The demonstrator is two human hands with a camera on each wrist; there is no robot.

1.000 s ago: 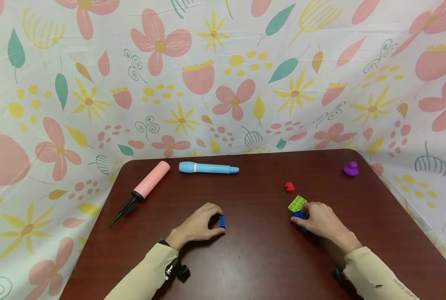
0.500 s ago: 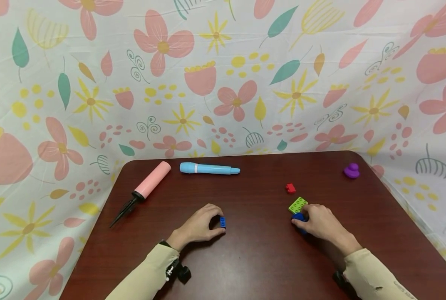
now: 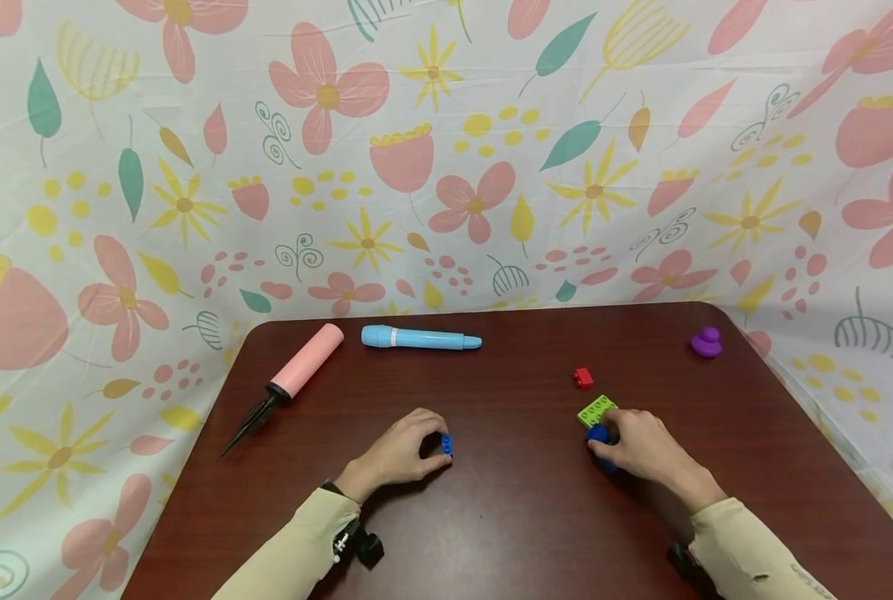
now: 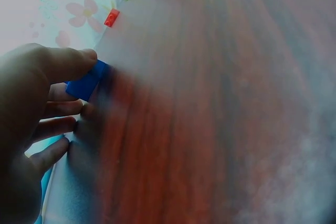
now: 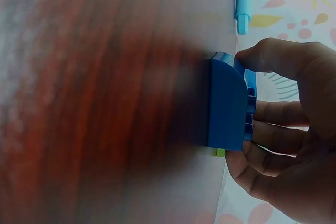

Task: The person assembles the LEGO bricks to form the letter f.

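My left hand pinches a small blue toy brick between thumb and fingers, low over the tabletop. In the left wrist view this blue brick sits under the thumb, with the other fingers behind it. On the right, my right hand holds a larger blue building block, partly covered by the fingers. The right wrist view shows the blue block with a rounded corner and studs facing the palm. Just beyond it lies a lime green studded brick; a red brick is farther back.
A pink hand pump with a black nozzle lies at the table's left. Along the back edge is a light blue microphone-shaped stick. A purple toy stands at the back right corner. Behind the brown table hangs a flowered cloth.
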